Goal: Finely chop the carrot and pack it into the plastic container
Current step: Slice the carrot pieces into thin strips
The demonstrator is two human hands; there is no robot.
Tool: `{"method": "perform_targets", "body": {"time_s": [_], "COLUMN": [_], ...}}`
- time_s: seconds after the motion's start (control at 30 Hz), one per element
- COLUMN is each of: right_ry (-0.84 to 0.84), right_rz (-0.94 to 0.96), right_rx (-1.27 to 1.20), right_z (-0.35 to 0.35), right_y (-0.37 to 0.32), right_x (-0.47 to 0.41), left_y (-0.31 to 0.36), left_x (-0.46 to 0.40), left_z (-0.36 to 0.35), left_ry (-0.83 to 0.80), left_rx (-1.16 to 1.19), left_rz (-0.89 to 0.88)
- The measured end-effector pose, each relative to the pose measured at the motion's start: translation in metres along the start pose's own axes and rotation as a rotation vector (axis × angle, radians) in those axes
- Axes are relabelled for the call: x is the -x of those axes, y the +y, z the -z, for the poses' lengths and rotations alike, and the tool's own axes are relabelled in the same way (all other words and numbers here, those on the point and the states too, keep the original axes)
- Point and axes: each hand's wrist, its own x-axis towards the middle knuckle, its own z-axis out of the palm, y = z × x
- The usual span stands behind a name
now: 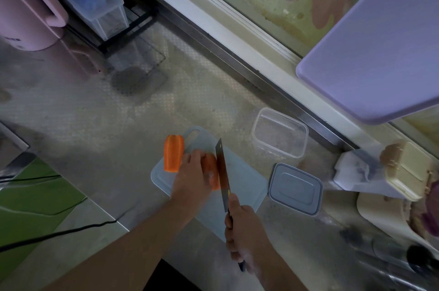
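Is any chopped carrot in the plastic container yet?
No, the container stands empty beside the board, its lid off.

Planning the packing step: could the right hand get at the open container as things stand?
Probably not yet: the right hand grips the knife. The container itself stands open and unblocked beyond the board.
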Motion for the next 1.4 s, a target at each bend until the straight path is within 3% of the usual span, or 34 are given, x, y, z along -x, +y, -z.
{"method": "perform_targets", "body": {"time_s": [0.43,1.03,1.4], "right_ry": [0.153,0.087,0.154], "right_rz": [0.200,0.227,0.235], "right_rx": [0.060,0.014,0.060], "right_z": [-0.023,-0.009,-0.015], "right_y": [0.025,0.021,0.022], "right_x": [-0.045,-0.008,-0.011], "left_y": [-0.002,-0.005,-0.007], "left_x": [-0.002,-0.001,-0.003], "left_z": [-0.001,-0.001,-0.001], "left_ry": [0.011,0.011,0.018], "left_rx": [0.027,0.038,0.029], "left_rz": [0.017,-0.019,-0.032]}}
